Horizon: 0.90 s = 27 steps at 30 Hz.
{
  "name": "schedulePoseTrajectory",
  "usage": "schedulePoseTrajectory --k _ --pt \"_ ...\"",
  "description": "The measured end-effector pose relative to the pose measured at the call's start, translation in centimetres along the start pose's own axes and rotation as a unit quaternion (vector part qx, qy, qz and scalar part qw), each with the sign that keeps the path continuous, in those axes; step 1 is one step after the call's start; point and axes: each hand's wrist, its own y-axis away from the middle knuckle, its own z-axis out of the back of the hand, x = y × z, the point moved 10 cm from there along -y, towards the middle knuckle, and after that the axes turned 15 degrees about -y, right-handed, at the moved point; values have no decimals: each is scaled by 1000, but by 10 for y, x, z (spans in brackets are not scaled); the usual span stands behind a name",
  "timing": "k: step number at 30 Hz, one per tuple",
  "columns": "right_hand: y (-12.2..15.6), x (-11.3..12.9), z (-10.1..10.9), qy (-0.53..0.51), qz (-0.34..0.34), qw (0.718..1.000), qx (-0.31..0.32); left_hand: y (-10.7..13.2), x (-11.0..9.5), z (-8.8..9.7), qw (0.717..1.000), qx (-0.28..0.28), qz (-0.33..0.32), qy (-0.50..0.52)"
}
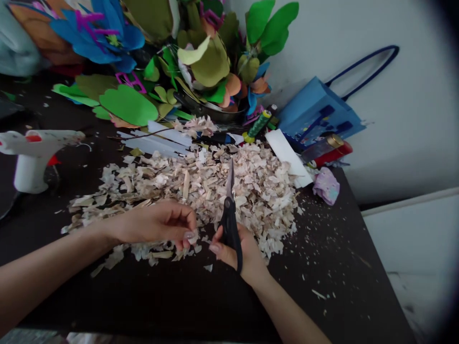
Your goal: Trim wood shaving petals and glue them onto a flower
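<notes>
My left hand [158, 224] hovers over the front of a large heap of pale cut shavings [201, 191], its fingertips pinching a small pale scrap [191, 236]. Just beside it, my right hand [236, 253] grips black-handled scissors [229, 222] upright, with the steel blades [230, 179] pointing away from me and closed or nearly so. The heap spreads across the dark tabletop [322, 272], and loose bits lie scattered around it. Both hands are above its near edge.
A white hot glue gun [36, 153] stands at the left. Green, blue and olive foam-sheet flowers [204, 57] crowd the back. White strips [154, 141] lie behind the heap. To the right are a blue paper bag [317, 110], a red cylinder [332, 153] and crumpled lilac paper [326, 186].
</notes>
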Motion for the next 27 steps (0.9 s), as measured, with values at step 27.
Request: schedulePoseTrajectory --k 27 --pt "-7 -5 -17 -116 9 993 10 -10 18 -25 998 19 36 46"
